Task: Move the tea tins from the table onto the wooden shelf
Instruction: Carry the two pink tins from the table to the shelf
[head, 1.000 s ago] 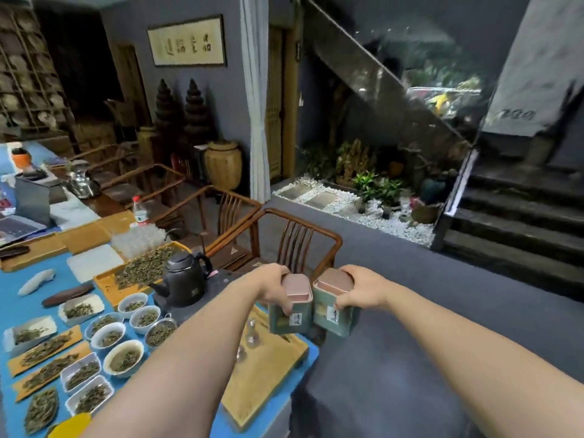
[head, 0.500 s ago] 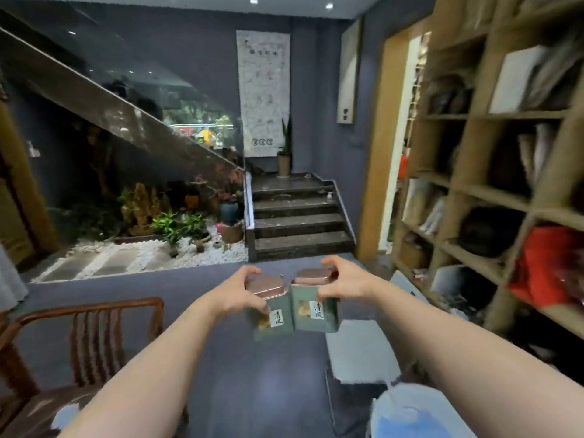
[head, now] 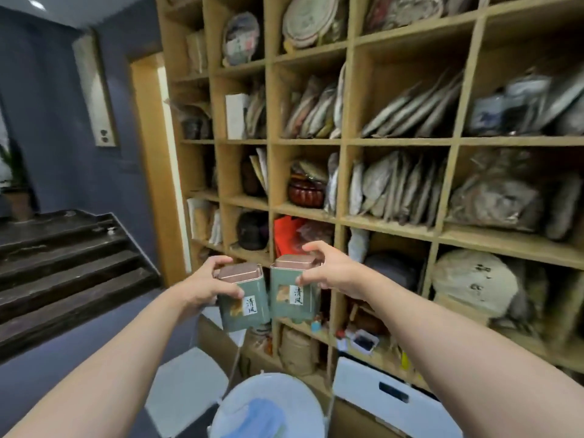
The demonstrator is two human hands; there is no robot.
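Note:
Two green tea tins with copper lids are held up side by side in front of me. My left hand (head: 208, 284) grips the left tea tin (head: 243, 303) from its left side. My right hand (head: 328, 270) grips the right tea tin (head: 294, 294) from its right side, fingers over the lid. Both tins bear a white label with dark characters. The wooden shelf (head: 344, 143) of square compartments rises just behind the tins and fills the right half of the view. The table is out of sight.
The shelf compartments hold wrapped tea cakes, a dark red jar (head: 306, 192), a red bag (head: 286, 235) and boxes. On the floor below stand a white bucket (head: 268, 403), a white box (head: 392, 396) and a flat white board (head: 186, 387). Dark stairs (head: 69, 267) rise at the left.
My view has swung right, from the tea table past the stairs to the wooden shelf. Both hands have kept hold of the tins and carried them along.

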